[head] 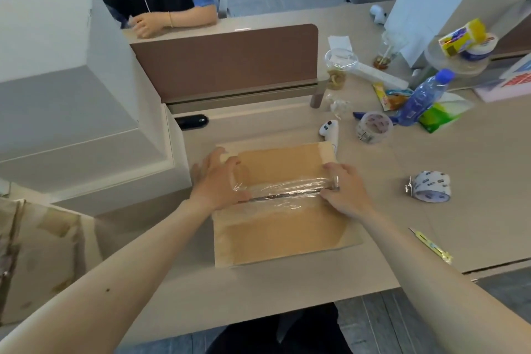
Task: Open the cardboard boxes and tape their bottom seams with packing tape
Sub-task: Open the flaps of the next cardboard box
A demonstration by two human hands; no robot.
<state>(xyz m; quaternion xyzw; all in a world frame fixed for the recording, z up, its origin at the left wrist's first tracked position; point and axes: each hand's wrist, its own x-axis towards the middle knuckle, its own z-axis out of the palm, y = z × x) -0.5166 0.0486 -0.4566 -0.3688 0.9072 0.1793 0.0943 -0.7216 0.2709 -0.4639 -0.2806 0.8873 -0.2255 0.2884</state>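
1. On the tabletop [431, 152], directly in front of the person, the work lies within easy reach of both arms.
2. Large pale boxes [71, 100] stand stacked at the left, probably set aside to keep the middle free.
3. The cardboard box [281, 233] sits bottom side up in the middle, so its seam faces upward for taping.
4. The left hand [218, 181] rests flat on the seam's left end. Its grip is spread, with the fingers straight, and it seems to press the tape down and steady the box.
5. The right hand [344, 190] lies at the seam's right end, fingers bent over the tape by the box edge. Whether its grip presses or pinches the tape cannot be told.
6. The strip of clear packing tape [287, 192] runs along the seam between the hands. It is wrinkled, so smoothing appears to be the step in hand.
7. A printed tape roll [429, 185] lies near on the right, handy for another strip.
8. A yellow knife [431, 244] lies by the tabletop's front edge, apart from the box.
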